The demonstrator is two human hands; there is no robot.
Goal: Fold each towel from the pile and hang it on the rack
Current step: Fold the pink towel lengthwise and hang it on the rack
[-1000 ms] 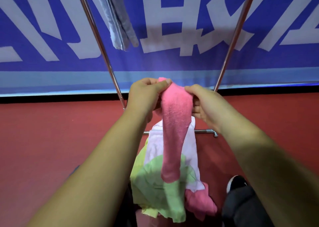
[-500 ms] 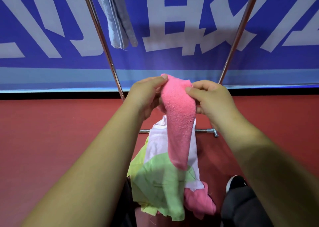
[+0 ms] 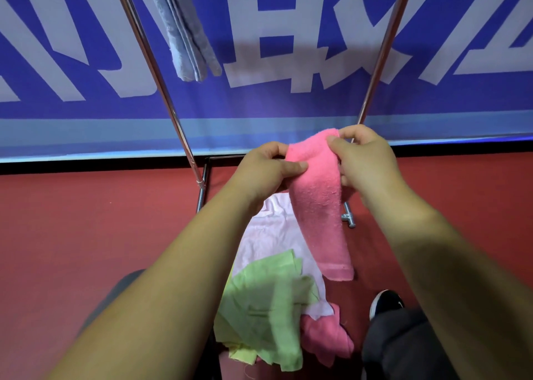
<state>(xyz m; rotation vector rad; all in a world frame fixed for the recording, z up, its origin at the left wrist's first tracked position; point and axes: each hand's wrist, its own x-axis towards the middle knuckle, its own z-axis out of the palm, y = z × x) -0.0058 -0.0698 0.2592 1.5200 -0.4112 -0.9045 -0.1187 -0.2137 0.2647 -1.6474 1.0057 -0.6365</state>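
Pinching the top edge of a soft, limp pink towel (image 3: 320, 206) with our left hand (image 3: 266, 174) and right hand (image 3: 364, 160), we let it dangle, likely light and floppy, above the pile (image 3: 268, 301), below the rack (image 3: 161, 70).

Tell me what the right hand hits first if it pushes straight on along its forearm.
Probably the rack's right pole, which rises just behind the right hand gripping the pink towel. Depth is unclear; it could pass the pole and reach the blue banner.
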